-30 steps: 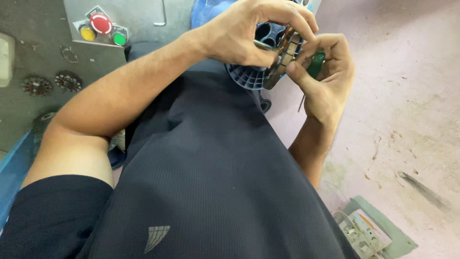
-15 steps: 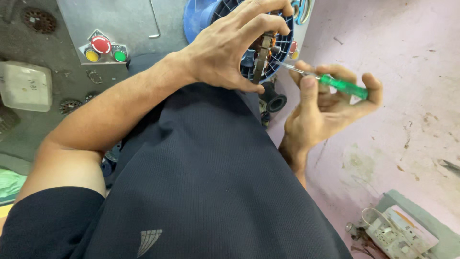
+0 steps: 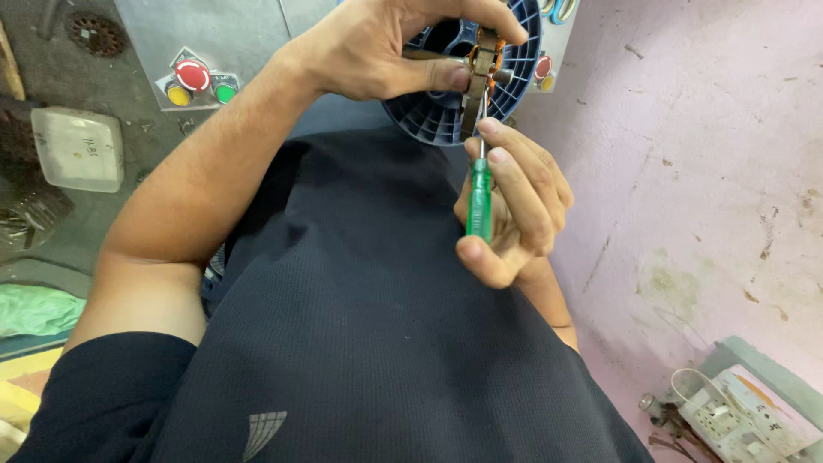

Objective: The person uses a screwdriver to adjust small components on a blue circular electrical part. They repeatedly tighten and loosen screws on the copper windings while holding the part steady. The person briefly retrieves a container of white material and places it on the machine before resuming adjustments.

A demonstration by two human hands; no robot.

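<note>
Screwdriver (image 3: 479,199) upright — right hand (image 3: 513,206) fingers gripping it; left hand (image 3: 390,47) fingers pinching wound coil (image 3: 483,64)

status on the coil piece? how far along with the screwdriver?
Done: left hand grips the small brown wound part. In hand: right hand holds the green screwdriver upright, its tip at that part. Left: cannot tell; the contact point is hidden.

A workshop: machine control buttons (image 3: 195,81), stained floor (image 3: 686,171)
</note>
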